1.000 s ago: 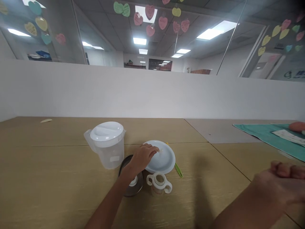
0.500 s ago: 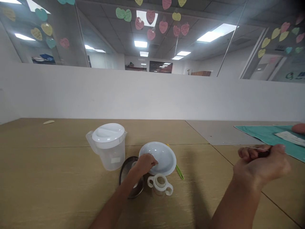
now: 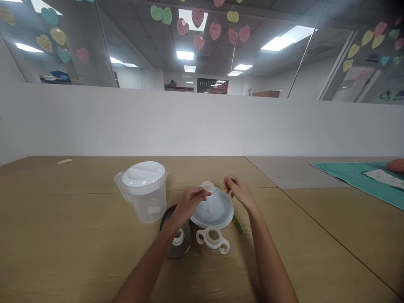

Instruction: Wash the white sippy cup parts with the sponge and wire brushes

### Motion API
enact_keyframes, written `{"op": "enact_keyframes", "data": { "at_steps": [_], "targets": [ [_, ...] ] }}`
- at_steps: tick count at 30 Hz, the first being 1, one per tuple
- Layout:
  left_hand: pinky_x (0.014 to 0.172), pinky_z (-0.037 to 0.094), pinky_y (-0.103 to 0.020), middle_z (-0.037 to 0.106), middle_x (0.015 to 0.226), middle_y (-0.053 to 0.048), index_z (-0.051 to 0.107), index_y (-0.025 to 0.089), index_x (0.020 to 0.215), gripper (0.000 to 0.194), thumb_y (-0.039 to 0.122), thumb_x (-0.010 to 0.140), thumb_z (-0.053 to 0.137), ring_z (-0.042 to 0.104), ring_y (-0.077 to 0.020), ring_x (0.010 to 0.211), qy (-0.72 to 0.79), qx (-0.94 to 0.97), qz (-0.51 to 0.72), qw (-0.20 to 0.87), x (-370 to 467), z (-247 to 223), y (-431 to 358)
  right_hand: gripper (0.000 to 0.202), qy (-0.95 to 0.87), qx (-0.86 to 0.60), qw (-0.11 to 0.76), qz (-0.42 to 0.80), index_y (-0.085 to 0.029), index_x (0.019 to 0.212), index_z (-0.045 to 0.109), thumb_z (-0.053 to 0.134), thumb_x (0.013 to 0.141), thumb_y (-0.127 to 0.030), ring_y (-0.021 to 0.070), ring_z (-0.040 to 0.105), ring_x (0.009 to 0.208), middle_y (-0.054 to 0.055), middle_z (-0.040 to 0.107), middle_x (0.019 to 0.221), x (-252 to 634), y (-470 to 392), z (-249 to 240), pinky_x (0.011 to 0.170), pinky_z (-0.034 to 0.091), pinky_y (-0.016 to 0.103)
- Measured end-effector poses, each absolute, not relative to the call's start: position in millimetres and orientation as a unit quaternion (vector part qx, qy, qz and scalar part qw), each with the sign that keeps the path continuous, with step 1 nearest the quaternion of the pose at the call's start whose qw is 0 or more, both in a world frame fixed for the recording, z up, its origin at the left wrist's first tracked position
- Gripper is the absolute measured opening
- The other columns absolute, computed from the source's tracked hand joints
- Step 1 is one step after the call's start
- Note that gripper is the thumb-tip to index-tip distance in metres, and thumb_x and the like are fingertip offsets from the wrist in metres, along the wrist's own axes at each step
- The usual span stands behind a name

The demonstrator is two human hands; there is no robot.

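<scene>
My left hand (image 3: 192, 201) is closed on a small translucent piece (image 3: 207, 185) with a round top and what looks like a thin stem hanging below it. It is held over a white bowl (image 3: 217, 212). To the right, above the bowl's rim, my right hand (image 3: 237, 189) pinches a thin wire-like rod (image 3: 216, 190), which points toward the piece; its exact kind is unclear. In front of the bowl stands a small clear cup with a white two-handled ring (image 3: 213, 237). Beneath my left forearm lies a dark metal tray (image 3: 179, 253) holding a white ring (image 3: 179, 237).
A lidded translucent pitcher (image 3: 148, 202) stands left of the bowl. Beside the bowl's right edge lies a green handle (image 3: 237, 225). At the far right are a teal cloth (image 3: 350, 172) and part of another person's hand (image 3: 396, 165). A white wall (image 3: 202, 126) backs the table.
My right hand has come in from the far right to above the bowl, bringing the thin rod. My left hand has risen from the bowl with the translucent piece.
</scene>
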State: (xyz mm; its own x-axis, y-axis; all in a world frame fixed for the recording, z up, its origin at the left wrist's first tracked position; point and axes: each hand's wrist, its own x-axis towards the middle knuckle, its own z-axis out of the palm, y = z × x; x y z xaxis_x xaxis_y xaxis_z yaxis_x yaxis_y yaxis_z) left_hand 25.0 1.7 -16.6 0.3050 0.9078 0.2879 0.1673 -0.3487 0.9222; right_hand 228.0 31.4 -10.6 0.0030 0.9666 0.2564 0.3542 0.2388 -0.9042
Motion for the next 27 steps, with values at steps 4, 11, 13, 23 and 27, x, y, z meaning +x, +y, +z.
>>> {"op": "enact_keyframes", "data": {
  "at_steps": [4, 11, 13, 23, 27],
  "targets": [
    [0.073, 0.044, -0.026, 0.068, 0.082, -0.007, 0.069, 0.012, 0.093, 0.036, 0.041, 0.079, 0.055, 0.058, -0.0165, 0.077, 0.357, 0.685, 0.447, 0.452, 25, 0, -13, 0.025, -0.652, -0.534, 0.41, 0.349, -0.015, 0.074, 0.056, 0.045, 0.079, -0.037, 0.0112, 0.054, 0.052, 0.002, 0.06, 0.065, 215, 42, -26, 0.038, 0.038, 0.018],
    [0.076, 0.045, -0.027, 0.069, 0.087, -0.006, 0.07, 0.015, 0.095, 0.032, 0.039, 0.079, 0.056, 0.059, -0.0195, 0.087, 0.34, 0.722, 0.396, 0.454, 25, 16, -30, 0.032, -0.642, -0.607, 0.389, 0.262, -0.015, 0.109, 0.05, 0.045, 0.084, -0.034, 0.0117, 0.056, 0.056, 0.004, 0.063, 0.077, 226, 12, 3, 0.046, 0.038, 0.02],
    [0.075, 0.045, -0.026, 0.069, 0.086, -0.005, 0.07, 0.015, 0.095, 0.032, 0.038, 0.08, 0.056, 0.059, -0.0197, 0.086, 0.343, 0.73, 0.389, 0.445, 25, 22, -35, 0.034, -0.685, -0.597, 0.372, 0.188, -0.017, 0.11, 0.052, 0.04, 0.088, -0.04, 0.0126, 0.058, 0.06, 0.006, 0.064, 0.084, 222, -14, 23, 0.053, 0.041, 0.023],
    [0.072, 0.044, -0.023, 0.069, 0.082, -0.002, 0.071, 0.017, 0.091, 0.022, 0.026, 0.081, 0.053, 0.059, -0.0171, 0.08, 0.328, 0.792, 0.333, 0.393, 24, 32, -51, 0.017, -0.805, -0.532, 0.246, 0.095, -0.025, 0.101, 0.052, 0.047, 0.088, -0.034, 0.0159, 0.056, 0.07, 0.001, 0.063, 0.094, 188, -92, 63, 0.056, 0.034, 0.026],
    [0.077, 0.044, -0.024, 0.068, 0.098, -0.003, 0.071, 0.021, 0.089, 0.023, 0.027, 0.083, 0.051, 0.061, -0.0164, 0.085, 0.33, 0.846, 0.251, 0.336, 17, 34, -58, 0.012, -0.821, -0.539, 0.176, 0.063, -0.022, 0.089, 0.053, 0.05, 0.085, -0.032, 0.0169, 0.056, 0.065, 0.001, 0.064, 0.08, 191, -83, 52, 0.053, 0.027, 0.026]
  ]
}}
